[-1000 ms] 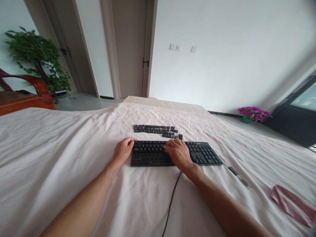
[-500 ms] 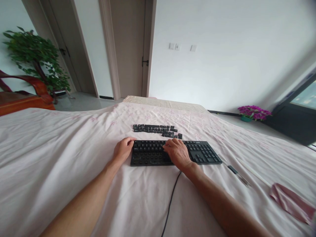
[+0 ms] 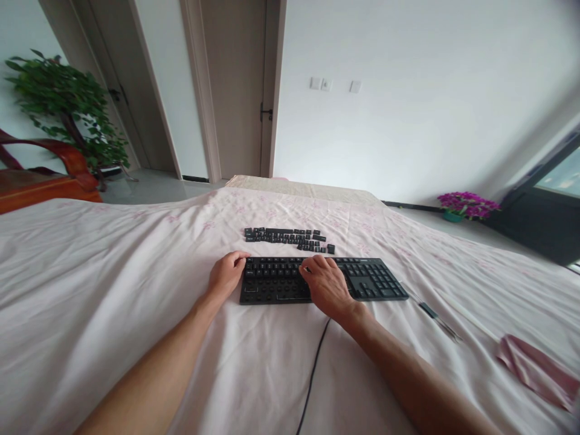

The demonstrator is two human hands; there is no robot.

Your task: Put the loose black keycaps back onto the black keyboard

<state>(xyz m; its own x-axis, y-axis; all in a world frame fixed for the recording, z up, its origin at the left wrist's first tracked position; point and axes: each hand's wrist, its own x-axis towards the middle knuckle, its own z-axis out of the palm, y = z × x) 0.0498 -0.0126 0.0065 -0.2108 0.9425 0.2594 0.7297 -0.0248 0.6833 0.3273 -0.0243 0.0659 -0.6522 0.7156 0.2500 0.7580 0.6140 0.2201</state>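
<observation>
A black keyboard lies flat on the bed. Its upper left rows carry keycaps, while bare sockets show in the lower left rows. At its upper left corner, my left hand holds the edge with thumb and fingers closed. My right hand rests over the middle of the keyboard, fingers bent together near the upper letter rows; whatever is under the fingertips is hidden. Just beyond the keyboard lie loose black keycaps in uneven rows. The keyboard's cable runs toward me from beneath my right wrist.
Right of the keyboard lies a keycap puller with wire ends. Farther right is a folded pink cloth. Everything rests on a wrinkled pale pink bedsheet. A wooden chair and a potted plant stand at the left.
Both hands stay almost in place. My right hand shifts only very slightly over the same keys, and the loose keycaps look unchanged.
</observation>
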